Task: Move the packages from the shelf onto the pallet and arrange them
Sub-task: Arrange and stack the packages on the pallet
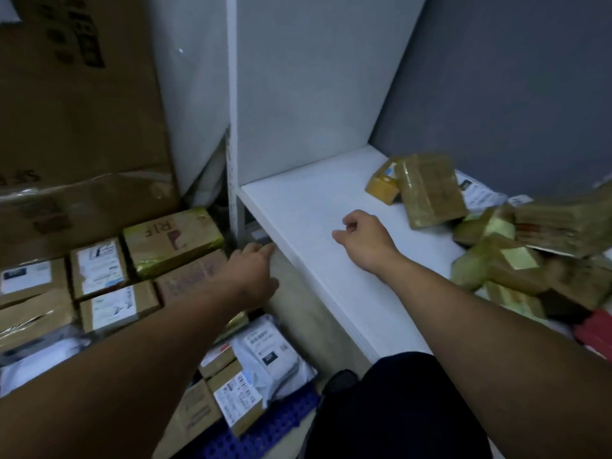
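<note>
A white shelf (pixel 298 220) fills the centre, with a heap of brown taped packages (pixel 430 190) at its right and back. My right hand (pixel 364 240) hovers over the bare part of the shelf with loosely curled fingers and holds nothing. Down at the left, cardboard packages (pixel 109 286) with white labels lie packed side by side on a blue pallet (pixel 281 422). My left hand (pixel 255 273) reaches low by the shelf's front corner, over a brown box (pixel 188 276); its fingertips are hidden, and I see nothing in its grip.
A large cardboard carton (pixel 76 111) stands at the far left behind the pallet. A white plastic mailer (pixel 271 356) lies at the pallet's near edge. The shelf's white upright (pixel 233 127) divides shelf and pallet. My dark trouser leg (pixel 397 409) is below.
</note>
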